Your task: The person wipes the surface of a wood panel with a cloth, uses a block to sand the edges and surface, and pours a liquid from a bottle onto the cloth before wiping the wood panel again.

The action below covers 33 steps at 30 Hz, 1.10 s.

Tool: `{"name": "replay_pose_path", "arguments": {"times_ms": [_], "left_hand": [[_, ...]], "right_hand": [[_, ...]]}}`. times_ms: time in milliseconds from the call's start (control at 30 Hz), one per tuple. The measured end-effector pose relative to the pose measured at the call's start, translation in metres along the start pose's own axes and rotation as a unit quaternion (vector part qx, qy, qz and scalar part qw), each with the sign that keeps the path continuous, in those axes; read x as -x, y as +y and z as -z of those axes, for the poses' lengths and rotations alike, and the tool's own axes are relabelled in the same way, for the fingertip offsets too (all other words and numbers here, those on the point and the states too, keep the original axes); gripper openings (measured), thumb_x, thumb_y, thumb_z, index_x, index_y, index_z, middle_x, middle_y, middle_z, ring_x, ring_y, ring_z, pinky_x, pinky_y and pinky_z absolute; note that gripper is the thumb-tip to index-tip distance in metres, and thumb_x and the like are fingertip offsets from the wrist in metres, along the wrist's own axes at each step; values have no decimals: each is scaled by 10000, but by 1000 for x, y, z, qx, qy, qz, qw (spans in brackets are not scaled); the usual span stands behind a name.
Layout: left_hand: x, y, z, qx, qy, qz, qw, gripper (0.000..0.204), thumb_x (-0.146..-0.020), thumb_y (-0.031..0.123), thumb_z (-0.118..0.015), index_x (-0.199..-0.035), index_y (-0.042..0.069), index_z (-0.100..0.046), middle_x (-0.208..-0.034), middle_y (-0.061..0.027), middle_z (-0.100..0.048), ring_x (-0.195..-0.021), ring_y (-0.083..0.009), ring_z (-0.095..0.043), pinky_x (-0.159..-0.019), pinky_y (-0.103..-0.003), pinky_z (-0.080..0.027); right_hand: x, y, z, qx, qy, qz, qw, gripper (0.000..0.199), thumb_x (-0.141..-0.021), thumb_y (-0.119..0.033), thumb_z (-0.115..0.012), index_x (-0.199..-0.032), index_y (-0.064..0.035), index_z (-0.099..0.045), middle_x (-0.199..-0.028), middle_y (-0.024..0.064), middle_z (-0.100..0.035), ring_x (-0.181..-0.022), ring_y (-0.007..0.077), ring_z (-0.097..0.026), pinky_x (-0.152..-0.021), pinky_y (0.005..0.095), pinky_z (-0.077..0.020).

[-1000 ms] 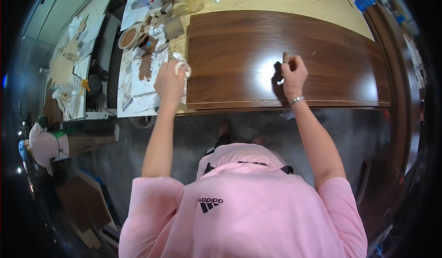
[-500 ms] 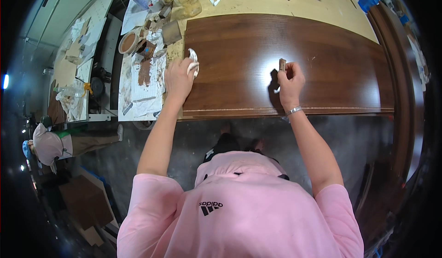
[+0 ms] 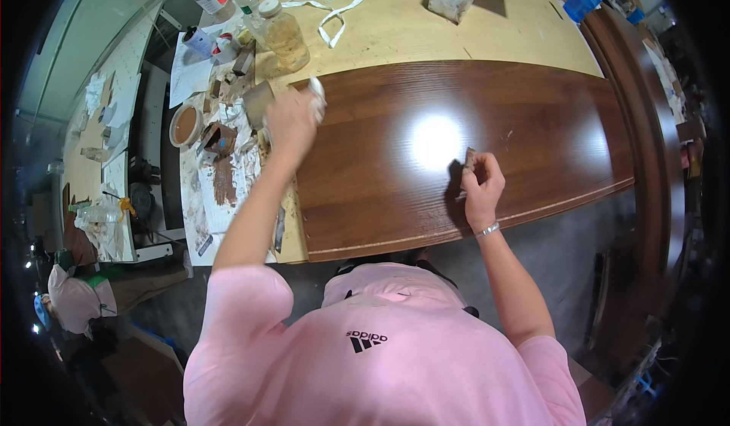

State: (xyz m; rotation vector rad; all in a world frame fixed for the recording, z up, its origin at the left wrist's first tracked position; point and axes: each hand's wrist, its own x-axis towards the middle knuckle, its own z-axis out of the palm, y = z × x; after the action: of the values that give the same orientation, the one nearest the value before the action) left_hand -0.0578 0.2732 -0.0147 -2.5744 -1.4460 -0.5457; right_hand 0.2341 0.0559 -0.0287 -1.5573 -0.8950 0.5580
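**Block on the panel, rag at its far-left corner**

We pinch a small block (image 3: pixel 468 161) in our right hand (image 3: pixel 480 186), mid-panel (image 3: pixel 532 122), long axis toward 12 o'clock. At 10 o'clock from it, our left hand (image 3: pixel 289 122) clenches a white rag (image 3: pixel 316 91) at the panel's corner.

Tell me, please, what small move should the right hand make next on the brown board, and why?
Probably a short stroke with the small block along the grain. The right hand presses it on the glossy brown board beside pale specks, which look untreated. The left hand holds a white cloth at the board's far left corner, ready to wipe afterwards.
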Motion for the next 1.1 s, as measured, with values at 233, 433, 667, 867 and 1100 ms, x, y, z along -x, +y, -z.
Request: {"name": "replay_pose_path", "arguments": {"times_ms": [233, 433, 667, 867, 1100], "left_hand": [[122, 88, 72, 256, -54, -150, 954, 228, -669, 131, -723, -893, 169, -701, -785, -25, -533, -750, -235, -537, -651, -381, -374], [117, 92, 62, 278, -9, -68, 958, 203, -690, 180, -754, -883, 174, -692, -778, -5, -536, -728, -220, -539, -655, -374, -377], [117, 90, 61, 306, -14, -59, 950, 245, -661, 201, -781, -887, 172, -693, -796, -9, -549, -760, -223, -553, -663, -375, -400], [120, 88, 57, 333, 27, -42, 941, 276, -654, 211, -788, -912, 163, -701, -828, -7, -575, -762, -219, -553, -670, -377, -416], [118, 86, 63, 346, 12, -46, 937, 257, -647, 219, -792, -872, 169, -680, -807, -5, -543, -768, -211, -556, -668, -375, -405]], "right_hand": [[-4, -18, -7, -59, 20, -59, 996, 101, -820, -9, -610, -916, 5, -584, -757, -9, -536, -674, 44, -486, -586, 211, -417], [-61, -74, -110, 59, -86, 71, 992, 141, -770, -59, -663, -886, 9, -619, -816, 70, -598, -731, 194, -569, -676, 335, -481], [-103, -83, -284, 306, -179, 169, 920, 179, -769, -153, -680, -877, -12, -658, -972, 177, -627, -911, 344, -640, -800, 441, -535], [-88, -81, -322, 352, -224, 190, 889, 203, -777, -154, -667, -890, 15, -671, -988, 197, -626, -933, 359, -648, -819, 443, -550], [-125, -72, -259, 443, -110, 133, 880, 175, -759, -134, -668, -845, 14, -703, -966, 193, -640, -878, 351, -665, -761, 442, -563]]}}
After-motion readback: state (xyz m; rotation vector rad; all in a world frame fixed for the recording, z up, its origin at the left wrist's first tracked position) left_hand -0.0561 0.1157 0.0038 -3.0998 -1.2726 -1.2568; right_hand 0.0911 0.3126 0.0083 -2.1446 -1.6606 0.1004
